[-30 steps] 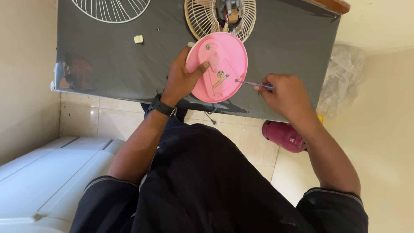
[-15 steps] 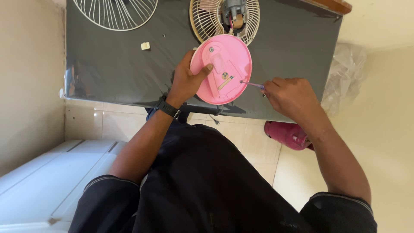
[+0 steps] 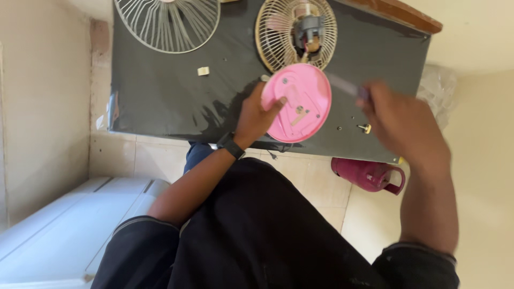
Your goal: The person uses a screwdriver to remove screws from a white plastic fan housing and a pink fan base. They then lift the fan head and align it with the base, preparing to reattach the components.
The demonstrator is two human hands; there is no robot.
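Observation:
My left hand (image 3: 256, 115) grips the left rim of a round pink fan base (image 3: 297, 103), held tilted above a dark grey table (image 3: 160, 91). Small metal parts show on the base's underside. My right hand (image 3: 402, 126), blurred by motion, holds a thin screwdriver (image 3: 348, 86) whose tip points toward the base but is off it. Just behind the base lies a beige fan cage with its motor (image 3: 296, 33).
A white wire fan guard (image 3: 167, 22) lies at the table's far left, with a small white piece (image 3: 203, 70) near it and small screws (image 3: 364, 128) by my right hand. A maroon jug (image 3: 368, 174) stands on the tiled floor; a white appliance (image 3: 59, 235) is at lower left.
My right hand has pulled the screwdriver away from the pink base toward the right. The left hand keeps holding the base. The view has shifted slightly.

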